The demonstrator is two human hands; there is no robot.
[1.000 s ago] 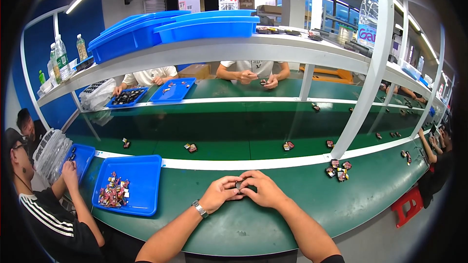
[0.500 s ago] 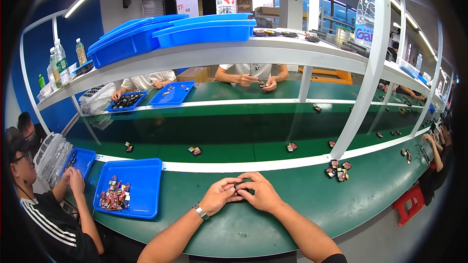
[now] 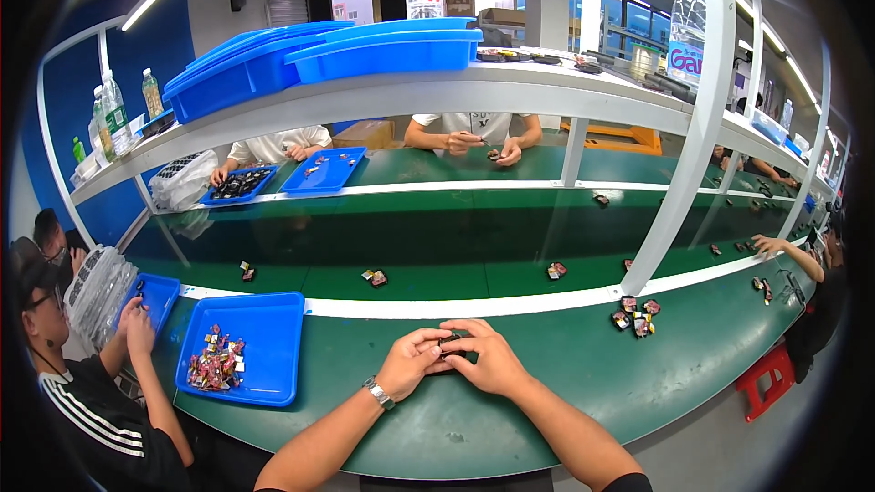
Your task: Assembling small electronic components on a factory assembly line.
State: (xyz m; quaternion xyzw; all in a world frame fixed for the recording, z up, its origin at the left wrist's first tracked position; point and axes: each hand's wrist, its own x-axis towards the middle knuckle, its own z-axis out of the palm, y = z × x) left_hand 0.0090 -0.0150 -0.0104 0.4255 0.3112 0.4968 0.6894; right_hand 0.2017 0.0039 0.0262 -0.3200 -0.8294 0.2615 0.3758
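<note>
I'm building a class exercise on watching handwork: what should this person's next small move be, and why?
Perhaps the right hand should ease back slightly while the left hand holds the small dark part: both hands close around it and hide most of it, so its condition is hard to check.

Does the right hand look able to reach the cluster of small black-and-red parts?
Probably yes: bare green tabletop lies between the right hand and the black-and-red cluster; the slanted white metal post stands behind. The hand is, however, occupied with a small dark part.
</note>
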